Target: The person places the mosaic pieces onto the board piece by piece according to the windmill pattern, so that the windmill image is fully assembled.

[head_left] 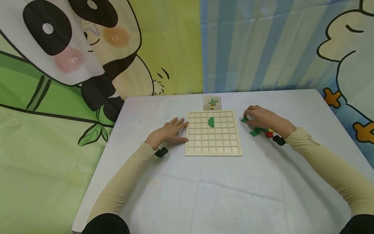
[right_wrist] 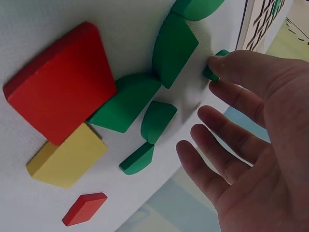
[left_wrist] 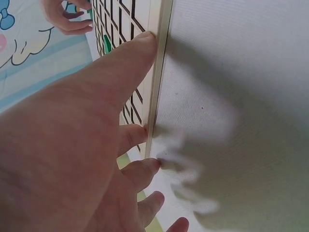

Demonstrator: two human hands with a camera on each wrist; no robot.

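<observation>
A square wooden grid board (head_left: 213, 150) lies on the table. Two green quarter-circle pieces (head_left: 211, 122) sit on it, one above the other, forming a half disc. My left hand (head_left: 170, 131) rests at the board's left edge, fingers spread, thumb and a fingertip touching the rim. To the right of the board, my right hand (head_left: 263, 117) pinches a green piece (right_wrist: 210, 73) between thumb and index finger. Beside that hand lie several loose green pieces (right_wrist: 126, 102), a red square block (right_wrist: 63, 82), a yellow block (right_wrist: 67, 157) and a smaller red block (right_wrist: 84, 209).
Behind the board lies a small pattern card (head_left: 212, 103) showing a grid with green, red and yellow shapes. A white cloth covers the table (head_left: 204, 191). Printed curtains (head_left: 172, 48) hang along the table's back edge. A black wrist device (head_left: 161, 152) is on the left wrist.
</observation>
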